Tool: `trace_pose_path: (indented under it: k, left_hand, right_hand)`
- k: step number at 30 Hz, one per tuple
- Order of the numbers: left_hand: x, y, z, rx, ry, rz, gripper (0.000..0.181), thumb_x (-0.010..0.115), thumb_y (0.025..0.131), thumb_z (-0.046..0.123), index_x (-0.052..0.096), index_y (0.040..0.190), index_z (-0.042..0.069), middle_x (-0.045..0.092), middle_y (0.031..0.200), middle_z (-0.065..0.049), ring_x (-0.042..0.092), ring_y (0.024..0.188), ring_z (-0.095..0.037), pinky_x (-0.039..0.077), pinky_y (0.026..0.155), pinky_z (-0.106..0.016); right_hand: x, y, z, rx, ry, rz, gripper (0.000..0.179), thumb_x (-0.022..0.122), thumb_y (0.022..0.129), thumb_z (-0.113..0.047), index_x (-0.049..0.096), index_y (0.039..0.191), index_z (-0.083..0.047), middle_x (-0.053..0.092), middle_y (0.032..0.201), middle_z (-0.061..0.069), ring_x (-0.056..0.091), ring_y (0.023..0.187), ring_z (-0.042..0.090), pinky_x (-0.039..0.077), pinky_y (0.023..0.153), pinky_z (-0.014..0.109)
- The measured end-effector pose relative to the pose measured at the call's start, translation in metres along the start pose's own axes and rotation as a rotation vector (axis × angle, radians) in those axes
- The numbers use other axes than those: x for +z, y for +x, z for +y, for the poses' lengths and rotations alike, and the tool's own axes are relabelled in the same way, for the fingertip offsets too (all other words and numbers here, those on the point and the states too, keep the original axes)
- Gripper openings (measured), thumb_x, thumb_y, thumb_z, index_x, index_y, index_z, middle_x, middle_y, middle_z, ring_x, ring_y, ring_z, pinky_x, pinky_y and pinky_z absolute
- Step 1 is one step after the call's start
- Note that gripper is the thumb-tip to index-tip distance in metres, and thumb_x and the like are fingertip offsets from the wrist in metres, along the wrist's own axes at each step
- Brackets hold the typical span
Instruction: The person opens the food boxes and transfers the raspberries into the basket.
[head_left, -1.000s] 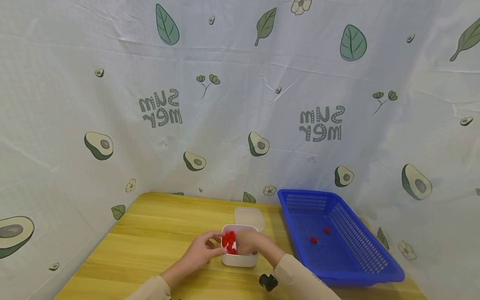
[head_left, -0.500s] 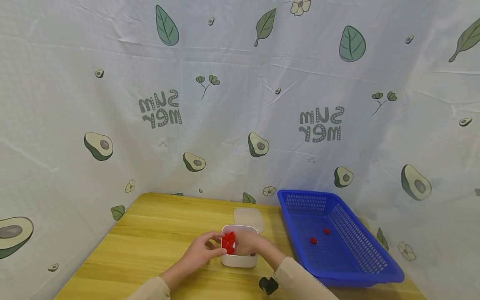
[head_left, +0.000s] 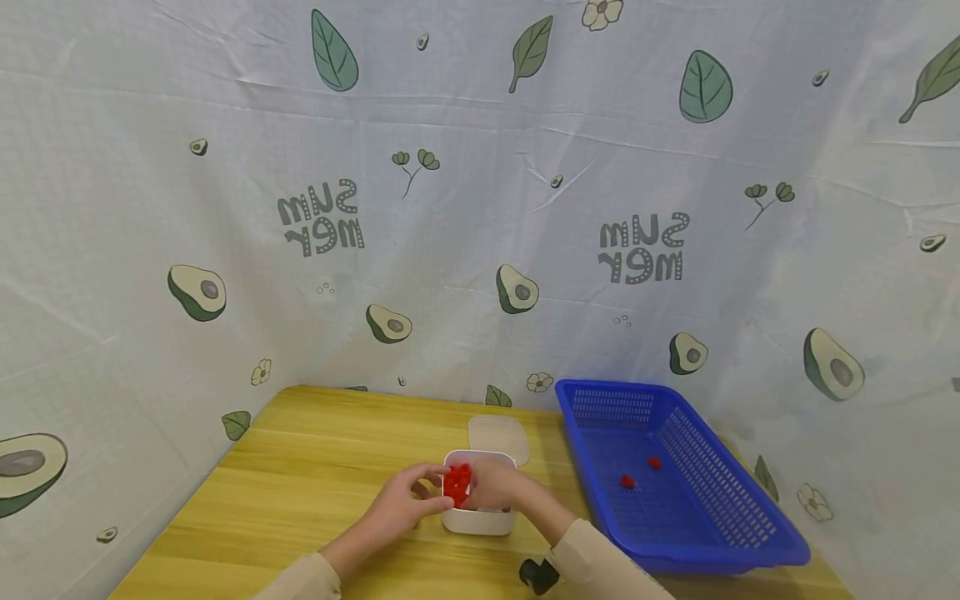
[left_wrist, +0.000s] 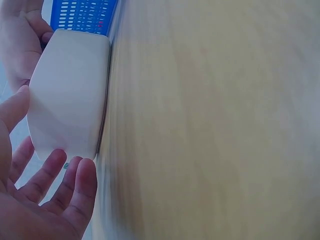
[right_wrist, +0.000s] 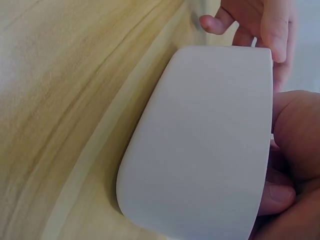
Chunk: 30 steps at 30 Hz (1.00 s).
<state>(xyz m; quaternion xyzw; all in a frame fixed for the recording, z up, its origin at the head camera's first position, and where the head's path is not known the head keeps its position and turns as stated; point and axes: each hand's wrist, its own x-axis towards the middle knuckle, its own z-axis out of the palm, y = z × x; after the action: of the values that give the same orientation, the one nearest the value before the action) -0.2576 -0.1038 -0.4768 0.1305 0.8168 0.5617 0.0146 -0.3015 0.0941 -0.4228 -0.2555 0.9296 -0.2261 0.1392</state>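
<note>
In the head view a white open-topped box (head_left: pixel 480 522) stands on the wooden table. Small red lumpy pieces (head_left: pixel 456 483) lie heaped along its left side. My left hand (head_left: pixel 397 504) is at the box's left wall, its thumb touching the rim while the relaxed fingers rest against the side. My right hand (head_left: pixel 495 486) reaches down into the box, right of the red pieces. The right wrist view shows the right hand's bent fingers (right_wrist: pixel 280 197) behind the near wall of the box; what they touch is hidden.
A pale rectangular lid (head_left: pixel 498 438) lies flat just behind the box. To the right stands a blue perforated basket (head_left: pixel 675 533) with two red pieces (head_left: pixel 627 481) on its floor. A small black object (head_left: pixel 537 575) is beside the right sleeve. A printed curtain (head_left: pixel 450 208) hangs behind the wooden table (head_left: pixel 322 450).
My right hand shifts slightly within the box, and the red pieces beside it shift a little. The left hand, box, lid and basket stay where they were.
</note>
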Motion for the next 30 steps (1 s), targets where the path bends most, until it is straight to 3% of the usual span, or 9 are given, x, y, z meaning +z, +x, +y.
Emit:
trace_pose_path:
  k: [5, 13, 21, 25, 30]
  left_hand:
    - [-0.0001, -0.0002, 0.0006, -0.003, -0.001, -0.001, 0.049, 0.078, 0.089, 0.030, 0.062, 0.132, 0.011, 0.062, 0.114, -0.008, 0.057, 0.092, -0.023, 0.053, 0.063, -0.031]
    - [0.0003, 0.0004, 0.0001, 0.002, 0.009, 0.002, 0.048, 0.078, 0.089, 0.029, 0.063, 0.131, 0.012, 0.061, 0.114, -0.007, 0.057, 0.092, -0.023, 0.053, 0.062, -0.031]
    - [0.0001, 0.0004, 0.0019, -0.002, 0.013, 0.003, 0.048, 0.078, 0.089, 0.030, 0.063, 0.131, 0.012, 0.062, 0.113, -0.007, 0.057, 0.093, -0.023, 0.053, 0.064, -0.031]
    - [0.0003, -0.0002, 0.0029, -0.005, 0.016, 0.004, 0.048, 0.078, 0.089, 0.030, 0.063, 0.131, 0.012, 0.062, 0.114, -0.007, 0.057, 0.093, -0.023, 0.053, 0.064, -0.031]
    - [0.0007, -0.0017, 0.0036, -0.015, 0.016, 0.004, 0.049, 0.078, 0.089, 0.030, 0.063, 0.131, 0.013, 0.062, 0.114, -0.007, 0.057, 0.094, -0.023, 0.053, 0.065, -0.031]
  right_hand:
    - [-0.0002, -0.0012, -0.0014, 0.006, 0.031, 0.016, 0.033, 0.082, 0.080, -0.016, 0.068, 0.108, -0.009, 0.060, 0.074, -0.002, 0.046, 0.052, 0.015, 0.043, 0.046, 0.026]
    - [-0.0006, -0.0003, -0.0023, 0.075, 0.147, 0.029, 0.036, 0.083, 0.077, -0.010, 0.070, 0.111, -0.010, 0.063, 0.084, 0.001, 0.046, 0.056, 0.018, 0.038, 0.046, 0.027]
    - [-0.0003, 0.0027, 0.0005, 0.085, 0.159, 0.045, 0.013, 0.082, 0.078, -0.015, 0.072, 0.083, -0.009, 0.059, 0.067, -0.002, 0.031, 0.046, 0.014, 0.029, 0.043, 0.025]
    - [0.0006, 0.0025, 0.0016, 0.109, 0.175, 0.049, 0.019, 0.082, 0.079, -0.016, 0.068, 0.068, -0.010, 0.049, 0.059, -0.004, 0.029, 0.045, 0.014, 0.027, 0.042, 0.025]
    - [-0.0005, 0.0029, 0.0026, 0.105, 0.224, 0.049, 0.021, 0.081, 0.080, -0.013, 0.069, 0.064, -0.009, 0.039, 0.053, -0.005, 0.024, 0.042, 0.012, 0.023, 0.040, 0.024]
